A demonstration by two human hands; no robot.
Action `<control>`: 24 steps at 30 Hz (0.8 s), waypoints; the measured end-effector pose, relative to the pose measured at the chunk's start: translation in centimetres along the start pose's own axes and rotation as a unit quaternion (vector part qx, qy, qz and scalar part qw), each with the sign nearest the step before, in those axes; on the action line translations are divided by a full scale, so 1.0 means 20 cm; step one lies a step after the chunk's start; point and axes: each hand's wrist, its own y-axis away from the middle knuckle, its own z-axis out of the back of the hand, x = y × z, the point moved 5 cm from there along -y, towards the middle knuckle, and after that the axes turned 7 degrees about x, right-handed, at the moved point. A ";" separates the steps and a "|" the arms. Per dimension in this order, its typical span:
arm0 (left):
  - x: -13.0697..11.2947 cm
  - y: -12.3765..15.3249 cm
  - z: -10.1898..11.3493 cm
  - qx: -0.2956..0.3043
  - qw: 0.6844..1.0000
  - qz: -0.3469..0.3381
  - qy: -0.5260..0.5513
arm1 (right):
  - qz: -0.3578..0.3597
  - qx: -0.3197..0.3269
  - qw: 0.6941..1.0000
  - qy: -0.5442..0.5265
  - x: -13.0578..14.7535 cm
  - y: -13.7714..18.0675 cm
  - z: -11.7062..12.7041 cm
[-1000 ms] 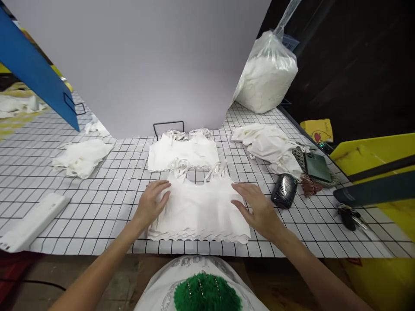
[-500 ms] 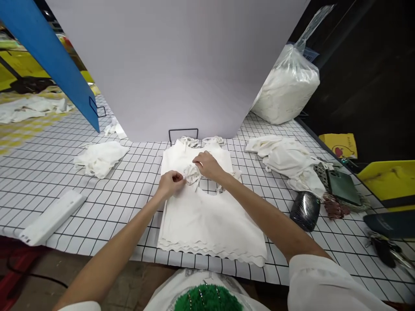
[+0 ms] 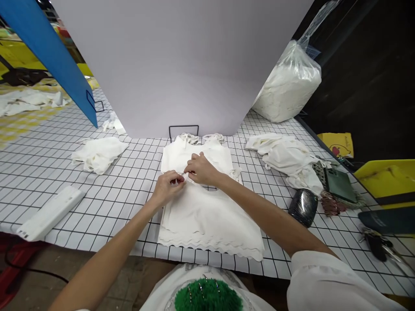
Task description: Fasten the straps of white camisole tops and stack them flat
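Observation:
A stack of white tops with scalloped hems [image 3: 207, 220] lies on the grid-patterned table [image 3: 113, 190] right in front of me. A second white top [image 3: 181, 153] lies just behind it. My left hand [image 3: 168, 185] and my right hand [image 3: 202, 168] meet at the near top's left shoulder, both pinched on its bunched white strap [image 3: 186, 175]. The other strap [image 3: 236, 173] lies loose to the right of my right wrist.
A grey backdrop sheet [image 3: 181, 65] curves up behind the tops, with a black wire stand [image 3: 183, 128] at its foot. Crumpled white garments lie at left [image 3: 99, 153] and right [image 3: 282, 153]. A bag of white goods [image 3: 288, 86], a black case [image 3: 303, 207], a green phone [image 3: 339, 185], keys [image 3: 378, 244] and a white bar [image 3: 50, 212] also lie around.
A second ago both hands lay flat on the sides of the near top. They moved up to its left strap and pinched it; since half a second ago they have lowered it slightly.

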 end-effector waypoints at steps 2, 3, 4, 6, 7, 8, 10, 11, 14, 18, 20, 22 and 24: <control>0.01 0.01 0.00 -0.003 1.000 0.008 0.020 | 0.002 -0.057 0.998 0.012 -0.01 0.03 0.03; 0.01 0.02 0.00 -0.004 1.000 0.013 0.027 | 0.000 -0.085 0.996 0.020 -0.02 0.04 0.05; 0.02 0.02 0.00 -0.005 0.999 0.018 0.033 | -0.005 -0.112 0.993 0.031 -0.03 0.05 0.07; 0.03 0.02 -0.01 -0.006 0.999 0.032 0.044 | -0.028 -0.156 0.986 0.058 -0.06 0.07 0.11; 0.04 0.03 -0.01 -0.008 0.998 0.043 0.052 | -0.045 -0.173 0.982 0.068 -0.08 0.08 0.13; 0.05 0.03 -0.01 -0.010 0.996 0.057 0.061 | -0.065 -0.187 0.977 0.074 -0.10 0.08 0.15; 0.08 0.02 -0.01 -0.017 0.993 0.091 0.076 | -0.108 -0.214 0.969 0.065 -0.15 0.08 0.20; 0.09 0.02 -0.01 -0.018 0.991 0.106 0.080 | -0.128 -0.228 0.964 0.055 -0.17 0.08 0.22; 0.11 0.01 -0.02 -0.004 0.989 0.127 0.073 | -0.169 -0.270 0.947 0.029 -0.24 0.08 0.30; 0.06 0.01 0.02 -0.037 0.991 0.123 0.047 | -0.153 -0.311 0.937 0.030 -0.26 0.08 0.39; 0.01 0.03 0.04 -0.060 0.987 0.125 0.085 | -0.111 -0.320 0.940 0.047 -0.21 0.10 0.42; -0.05 0.04 0.02 -0.020 0.967 0.143 0.209 | -0.054 -0.326 0.940 0.080 -0.12 0.13 0.42; -0.12 0.05 -0.05 0.071 0.908 0.171 0.376 | 0.004 -0.329 0.937 0.120 0.00 0.17 0.39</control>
